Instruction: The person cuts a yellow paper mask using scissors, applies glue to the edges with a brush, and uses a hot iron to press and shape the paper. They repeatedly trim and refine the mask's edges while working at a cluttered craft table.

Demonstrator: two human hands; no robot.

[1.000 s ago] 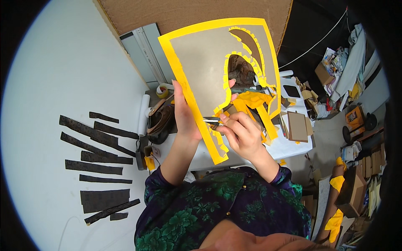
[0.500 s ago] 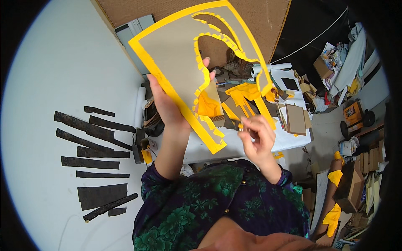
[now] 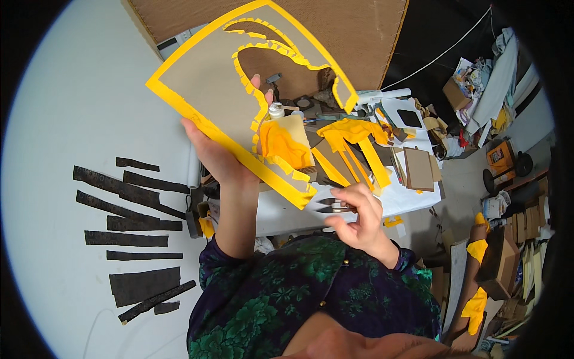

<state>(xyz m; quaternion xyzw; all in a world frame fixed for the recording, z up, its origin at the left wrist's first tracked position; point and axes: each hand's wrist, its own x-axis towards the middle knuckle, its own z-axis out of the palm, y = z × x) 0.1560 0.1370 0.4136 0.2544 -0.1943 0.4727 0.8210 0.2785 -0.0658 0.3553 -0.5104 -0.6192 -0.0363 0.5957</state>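
My left hand (image 3: pixel 218 157) grips a stiff grey-beige panel (image 3: pixel 203 78) from below, fingers showing through its curved cutout. Bright yellow strip (image 3: pixel 230 148) covers the panel's outer border. Along the cutout the yellow edging (image 3: pixel 263 107) is snipped into small folded tabs. Just right of the panel's lower corner, my right hand (image 3: pixel 362 218) is closed round small dark-bladed metal scissors (image 3: pixel 336 206), partly hidden by the fingers and blurred. The blades sit close to that corner; whether they touch it I cannot tell.
Behind the panel, a white-covered table (image 3: pixel 406 200) bears yellow scraps (image 3: pixel 353 128), brown boards (image 3: pixel 420 169), a yellow-smeared block (image 3: pixel 287 140) and a small jar (image 3: pixel 276 110). Dark strips (image 3: pixel 125 238) are on the white surface at left. Boxes (image 3: pixel 499 263) and rolled material crowd the right.
The panel and my left hand have shifted left and slightly down. My right hand has moved left and lower, and the scissors' dark blades now show beside the panel's corner.
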